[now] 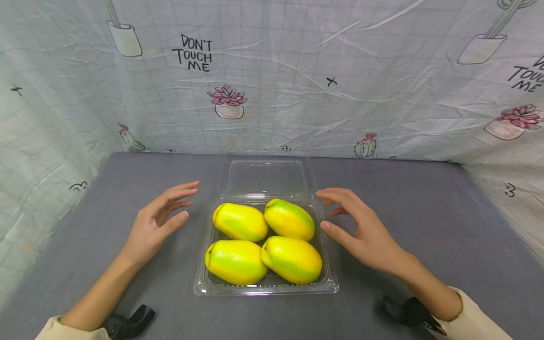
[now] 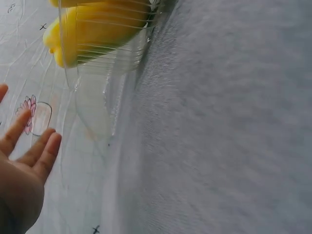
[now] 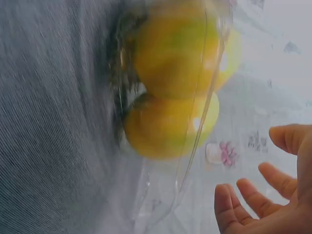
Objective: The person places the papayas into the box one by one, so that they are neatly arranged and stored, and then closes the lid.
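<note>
Several yellow-green mangoes [image 1: 240, 222] lie in two rows inside a clear plastic clamshell box [image 1: 267, 291]. Its transparent lid [image 1: 267, 177] is folded back flat on the far side. Left of the box, my left hand [image 1: 155, 224] hovers with loosely bent fingers and holds nothing. My right hand [image 1: 365, 231] is close to the box's right edge, its fingers spread and holding nothing; whether it touches the rim I cannot tell. Both wrist views show mangoes [image 2: 105, 29] through the box's side wall, with the left hand [image 2: 22, 190] and right hand [image 3: 273, 207] apart from them.
The box stands on a grey cloth-covered table [image 1: 127, 189]. A pale printed curtain [image 1: 272, 71] hangs behind the table and along its sides. Black wrist straps [image 1: 129, 323] show near both cream sleeves [image 1: 72, 330].
</note>
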Demonstrator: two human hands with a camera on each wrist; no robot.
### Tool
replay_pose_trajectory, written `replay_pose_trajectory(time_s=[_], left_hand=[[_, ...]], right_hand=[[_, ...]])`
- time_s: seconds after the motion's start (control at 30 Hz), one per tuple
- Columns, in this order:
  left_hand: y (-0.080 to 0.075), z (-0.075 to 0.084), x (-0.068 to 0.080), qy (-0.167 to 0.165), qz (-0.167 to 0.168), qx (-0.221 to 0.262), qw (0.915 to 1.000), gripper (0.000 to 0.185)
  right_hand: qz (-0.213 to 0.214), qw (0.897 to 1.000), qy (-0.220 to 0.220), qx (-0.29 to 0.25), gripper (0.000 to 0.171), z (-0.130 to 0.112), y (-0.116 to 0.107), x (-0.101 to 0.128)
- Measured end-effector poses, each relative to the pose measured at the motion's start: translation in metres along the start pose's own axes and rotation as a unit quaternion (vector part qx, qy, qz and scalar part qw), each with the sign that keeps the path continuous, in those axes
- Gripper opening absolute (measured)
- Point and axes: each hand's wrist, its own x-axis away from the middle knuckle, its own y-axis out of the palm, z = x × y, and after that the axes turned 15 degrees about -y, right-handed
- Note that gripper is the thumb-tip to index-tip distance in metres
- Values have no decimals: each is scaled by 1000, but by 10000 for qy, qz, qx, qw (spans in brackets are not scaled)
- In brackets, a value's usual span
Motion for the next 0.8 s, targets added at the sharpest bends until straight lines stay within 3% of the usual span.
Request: replay_pose_trajectory(time_s=[0.13, 0.3, 0.6, 0.8], left_hand=[[0, -3, -8, -857, 298, -23, 9959, 38], [-4, -16, -20, -1237, 257, 778, 9889, 35], [-6, -24, -35, -1998, 217, 1119, 9732, 39], [-8, -22, -48, -2715, 218, 1608, 9487, 47]], right_hand=[[113, 9950, 866, -490, 46, 7, -7, -8], [213, 9830, 1641, -794, 41, 40, -8, -5], [706, 9618, 2189, -1487, 41, 66, -1, -12], [729, 9522, 2520, -1568, 46, 76, 2, -17]])
